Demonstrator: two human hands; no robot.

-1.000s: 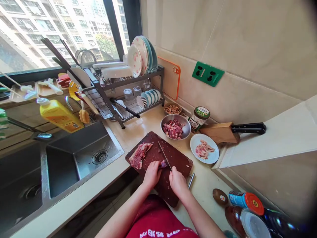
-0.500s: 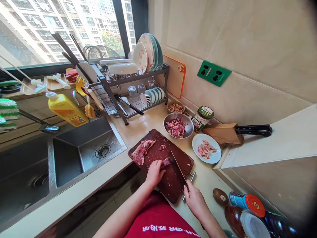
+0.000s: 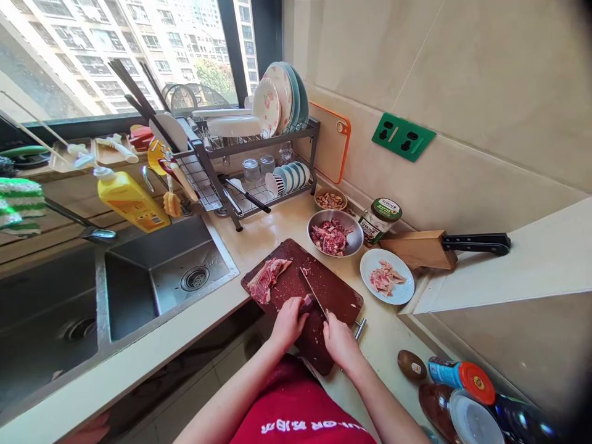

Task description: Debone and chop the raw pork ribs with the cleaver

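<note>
My left hand (image 3: 289, 322) is closed on a small piece of raw meat (image 3: 307, 302), pressing it against the dark red cutting board (image 3: 337, 285). In my right hand (image 3: 341, 338) is the handle of a kitchen knife (image 3: 314, 290). Its blade lies just right of the held piece, seen nearly edge-on; whether it touches the meat I cannot tell. A larger slab of raw meat (image 3: 267, 280) rests on the board's far left corner. Beyond the board stands a metal bowl (image 3: 311, 242) of cut red meat. To its right is a white plate (image 3: 367, 291) with pale trimmings.
A double sink (image 3: 157, 280) lies left, with a yellow soap bottle (image 3: 134, 200) behind it. The dish rack (image 3: 215, 179) stands at the back. A glass jar (image 3: 380, 219) and knife block (image 3: 419, 250) line the wall. Several jars and a kiwi (image 3: 411, 365) sit at the right.
My right hand and the knife have moved left, bringing the blade close beside the held meat. The small scrap near the board's middle is now mostly hidden or shifted by the blade tip.
</note>
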